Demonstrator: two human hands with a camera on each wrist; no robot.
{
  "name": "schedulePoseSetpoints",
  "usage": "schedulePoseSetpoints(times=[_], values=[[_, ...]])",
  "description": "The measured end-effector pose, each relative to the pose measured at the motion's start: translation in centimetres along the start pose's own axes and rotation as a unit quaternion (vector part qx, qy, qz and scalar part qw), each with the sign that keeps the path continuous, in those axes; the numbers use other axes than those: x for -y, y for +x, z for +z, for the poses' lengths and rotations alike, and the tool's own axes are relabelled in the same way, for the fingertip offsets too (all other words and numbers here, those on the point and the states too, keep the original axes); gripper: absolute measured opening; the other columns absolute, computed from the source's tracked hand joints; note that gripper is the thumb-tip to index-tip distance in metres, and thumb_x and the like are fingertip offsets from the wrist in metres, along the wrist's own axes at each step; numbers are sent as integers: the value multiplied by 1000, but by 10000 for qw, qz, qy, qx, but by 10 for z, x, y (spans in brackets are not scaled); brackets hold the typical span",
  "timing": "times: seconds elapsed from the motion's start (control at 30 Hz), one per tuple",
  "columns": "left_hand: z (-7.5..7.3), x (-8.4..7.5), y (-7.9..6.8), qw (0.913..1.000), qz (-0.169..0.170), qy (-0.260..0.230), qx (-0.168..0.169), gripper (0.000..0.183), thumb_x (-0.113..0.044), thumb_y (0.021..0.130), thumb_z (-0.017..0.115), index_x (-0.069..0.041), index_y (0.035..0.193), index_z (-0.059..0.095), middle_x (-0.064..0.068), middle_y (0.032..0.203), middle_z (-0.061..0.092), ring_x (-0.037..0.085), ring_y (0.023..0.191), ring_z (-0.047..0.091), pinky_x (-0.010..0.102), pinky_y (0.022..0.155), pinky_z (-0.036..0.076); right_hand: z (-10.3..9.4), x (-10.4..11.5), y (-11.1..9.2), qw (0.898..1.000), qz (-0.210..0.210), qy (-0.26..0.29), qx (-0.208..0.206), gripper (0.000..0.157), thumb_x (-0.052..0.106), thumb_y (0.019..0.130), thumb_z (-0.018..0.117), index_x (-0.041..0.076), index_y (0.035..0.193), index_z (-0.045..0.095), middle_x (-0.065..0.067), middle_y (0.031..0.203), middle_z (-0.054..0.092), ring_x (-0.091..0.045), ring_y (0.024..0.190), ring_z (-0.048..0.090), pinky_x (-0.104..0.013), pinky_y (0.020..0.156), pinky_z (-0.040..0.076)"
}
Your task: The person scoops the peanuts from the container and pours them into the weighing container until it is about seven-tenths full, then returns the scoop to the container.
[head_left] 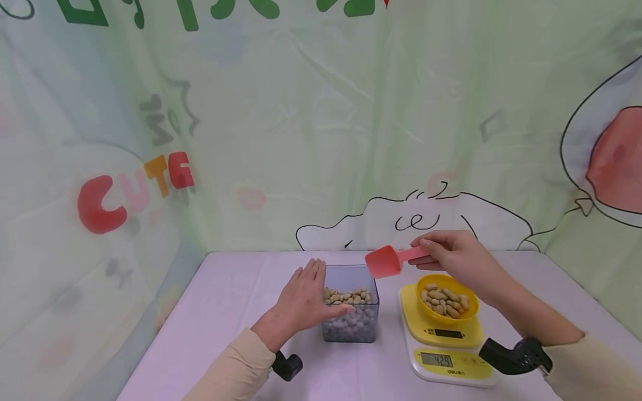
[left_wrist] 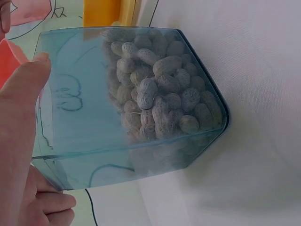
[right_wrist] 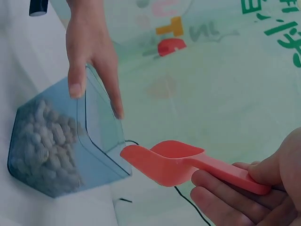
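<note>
My right hand (head_left: 458,262) pinches the handle of a pink scoop (head_left: 385,262) between thumb and fingers. Held in the air, the scoop is beside the top right corner of a clear bluish plastic box (head_left: 349,328), and no peanuts show in it. Unshelled peanuts (left_wrist: 157,89) fill the lower part of the box. At the box's left side, my left hand (head_left: 303,298) holds the rim, thumb across the near wall and fingers along the left wall. Right of the box, a yellow bowl (head_left: 473,309) of peanuts (head_left: 443,301) rests on a yellow and white kitchen scale (head_left: 408,334).
The scale's display (head_left: 436,360) shows the digits 429. A pale cloth covers the table (head_left: 200,312). Behind and to the left hangs a printed curtain (head_left: 281,139), close to the table's back edge. Black wrist cameras (head_left: 516,356) sit on both forearms.
</note>
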State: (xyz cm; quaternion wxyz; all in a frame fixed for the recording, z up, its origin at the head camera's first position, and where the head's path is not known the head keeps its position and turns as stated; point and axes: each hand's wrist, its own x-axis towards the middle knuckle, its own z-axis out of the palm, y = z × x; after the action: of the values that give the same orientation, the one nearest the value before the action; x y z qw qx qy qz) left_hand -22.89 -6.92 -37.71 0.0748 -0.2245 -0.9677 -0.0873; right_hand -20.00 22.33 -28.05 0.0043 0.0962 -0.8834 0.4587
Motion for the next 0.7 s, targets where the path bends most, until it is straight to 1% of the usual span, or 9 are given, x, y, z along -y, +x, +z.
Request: schedulePoseSetpoints(times=[0.17,0.37,0.53,0.7], values=[[-1,1,0,10000,22,-9,12,108,-77,81,58,2,150,35,17,156,39,32,148,34,49,119,33,20,9,8,9994,-97,262,203,33,13,105,47,-8,128,58,-21,112,71,-25,97,74,-29,81,60],[-2,-1,1,9999,-59,-102,71,109,-78,80,58,2,151,33,16,158,37,31,149,32,48,120,31,40,15,16,9983,-168,454,334,31,11,104,49,-9,126,60,-24,115,69,-26,98,74,-32,82,60],[-2,-1,1,9999,-105,-53,103,109,-78,80,58,1,152,32,15,159,36,30,149,31,48,120,31,51,14,21,9980,-146,466,406,30,8,103,50,-10,125,60,-24,113,70,-26,95,74,-31,81,61],[-1,-1,1,9999,-95,-28,116,109,-78,80,58,0,152,33,15,159,36,30,150,31,48,120,31,57,11,24,9978,-145,453,467,31,8,103,49,-10,125,59,-23,111,71,-28,96,74,-31,81,61]])
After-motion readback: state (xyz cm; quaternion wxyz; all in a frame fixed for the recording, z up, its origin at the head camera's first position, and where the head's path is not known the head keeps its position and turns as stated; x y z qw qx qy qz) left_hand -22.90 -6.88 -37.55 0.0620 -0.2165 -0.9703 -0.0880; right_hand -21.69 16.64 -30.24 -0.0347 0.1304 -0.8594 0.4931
